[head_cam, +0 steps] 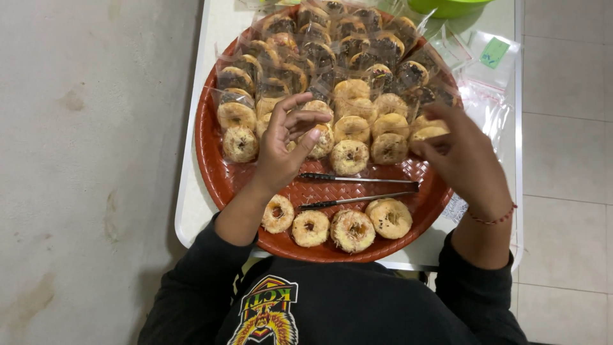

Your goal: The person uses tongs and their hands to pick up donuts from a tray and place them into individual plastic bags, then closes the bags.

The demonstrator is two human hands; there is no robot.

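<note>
Clear bags (486, 96) beside red tray (211, 160), green label (495, 52).

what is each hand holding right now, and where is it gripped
The right hand pinches a pale ring-shaped pastry at its edge; the left hand seems empty, fingers curled.

A small white table (191, 211) with rounded corners stands on a grey floor (89, 172). Directly on it lie a round reddish-brown woven tray (214, 169), clear plastic bags (488, 96) and a green bowl (447, 6).
</note>
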